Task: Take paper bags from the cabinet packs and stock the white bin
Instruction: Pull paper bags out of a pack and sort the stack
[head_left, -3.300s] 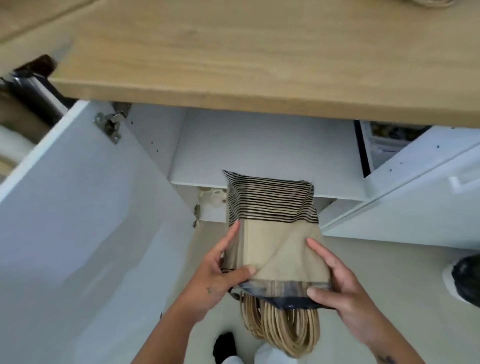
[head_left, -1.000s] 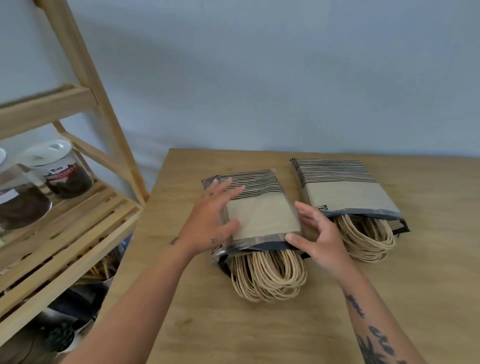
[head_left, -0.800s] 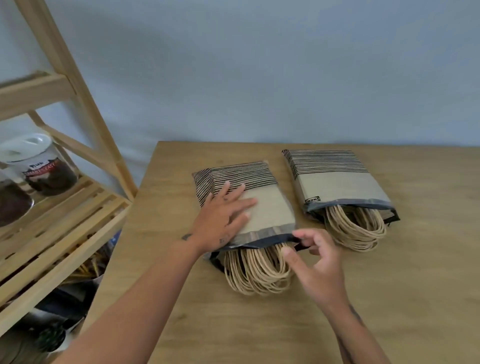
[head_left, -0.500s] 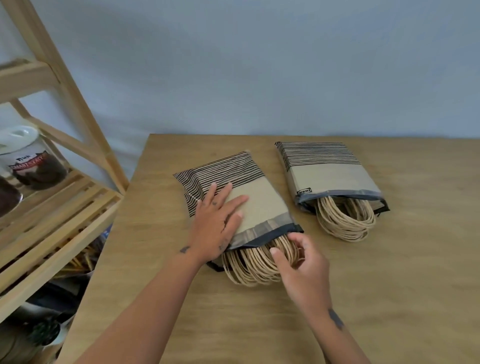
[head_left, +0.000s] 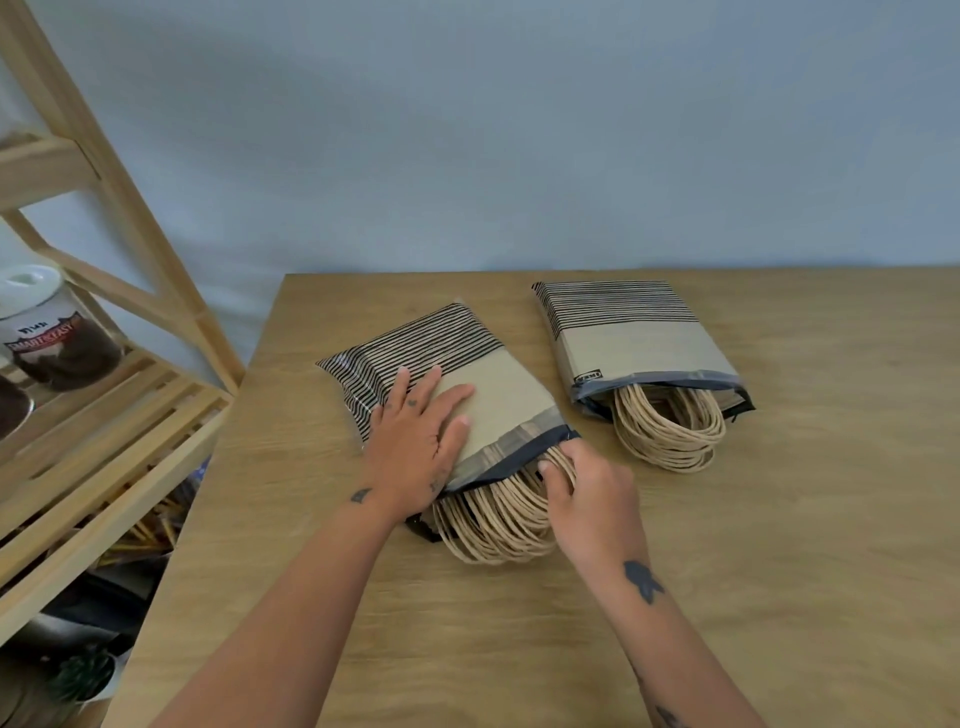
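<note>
Two hands work the left pack (head_left: 511, 395).
Left hand (head_left: 415, 441) pins it, fingers flat; right hand (head_left: 592, 499) curls round the handles (head_left: 493, 525) (best pulled straight nearward).

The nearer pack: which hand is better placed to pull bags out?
Probably the right hand: its fingers curl into the twine handles at the nearer pack's open end, while the left hand lies flat on top, pinning it.

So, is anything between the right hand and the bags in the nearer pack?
Nothing visible. The right hand touches the handles protruding from the open end of the nearer pack, while the left hand presses flat on it. The white bin is out of view.
</note>
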